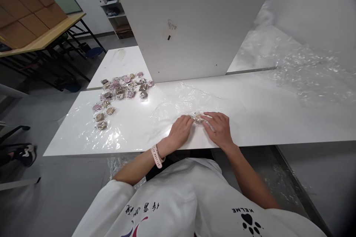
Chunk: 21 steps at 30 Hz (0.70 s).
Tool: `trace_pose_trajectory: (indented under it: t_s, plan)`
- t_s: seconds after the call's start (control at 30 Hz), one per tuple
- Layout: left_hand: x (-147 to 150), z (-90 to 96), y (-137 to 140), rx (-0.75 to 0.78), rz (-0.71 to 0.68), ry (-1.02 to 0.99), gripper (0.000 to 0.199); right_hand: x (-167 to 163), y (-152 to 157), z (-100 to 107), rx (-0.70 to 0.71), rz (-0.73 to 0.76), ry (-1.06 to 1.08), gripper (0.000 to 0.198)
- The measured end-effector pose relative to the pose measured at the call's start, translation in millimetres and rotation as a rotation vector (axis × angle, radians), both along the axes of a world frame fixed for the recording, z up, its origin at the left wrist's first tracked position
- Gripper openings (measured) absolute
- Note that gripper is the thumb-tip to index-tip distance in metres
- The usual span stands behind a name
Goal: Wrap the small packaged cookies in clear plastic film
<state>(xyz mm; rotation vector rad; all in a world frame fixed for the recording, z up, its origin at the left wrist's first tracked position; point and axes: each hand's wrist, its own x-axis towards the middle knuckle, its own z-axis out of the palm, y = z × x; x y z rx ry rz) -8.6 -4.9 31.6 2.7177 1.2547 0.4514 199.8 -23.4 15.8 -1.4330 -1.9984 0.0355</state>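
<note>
- We see one white table (264, 118) under both our hands, with one upright white panel (194, 22) standing on it beyond them.
- One wide sheet of clear plastic film (180, 100) lies spread on the table, running from beneath our fingers out ahead of and to the left of them; more crinkled film (306, 66) lies far off to the right of our right hand.
- Well to the left of our left hand lies one loose scatter of small wrapped packets (122, 89); we count roughly twenty, but the far ones blur together.
- Our left hand (180, 130) and right hand (218, 127) lie side by side, fingers curled narrow, together pinching one small brownish piece (198, 119) through the film between their fingertips.
- One pale watch (156, 156) sits on our left wrist.
</note>
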Motion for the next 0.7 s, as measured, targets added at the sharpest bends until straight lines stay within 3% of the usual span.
trace_pose_trajectory:
  t_s: [0.07, 0.13, 0.27, 0.47, 0.53, 0.6, 0.7]
  plan:
    - [0, -12.8, -6, -0.034, -0.002, -0.014, 0.048, 6, 0, -6, -0.098, 0.160, -0.047, 0.039]
    - [-3, -20.0, 3, -0.094, 0.070, -0.058, 0.045, 10, 5, -13, -0.193, 0.204, -0.029, 0.044]
    - [-14, -13.8, 35, -0.240, 0.147, -0.210, 0.029, 12, 24, -19, -0.257, 0.130, 0.104, 0.041]
    - [-9, 0.1, 59, -0.417, 0.343, -0.135, 0.041, 3, 50, -9, -0.495, -0.060, 0.229, 0.044]
    - [-1, 0.7, 59, -0.321, 0.401, -0.081, 0.034, -1, 53, -6, -0.456, -0.165, 0.159, 0.042]
    - [6, 0.4, 54, -0.150, 0.370, -0.056, 0.023, -6, 51, -4, -0.285, -0.212, 0.074, 0.039]
    - [7, -4.2, 40, 0.005, 0.132, -0.042, 0.027, -9, 40, -5, -0.081, -0.034, -0.005, 0.034]
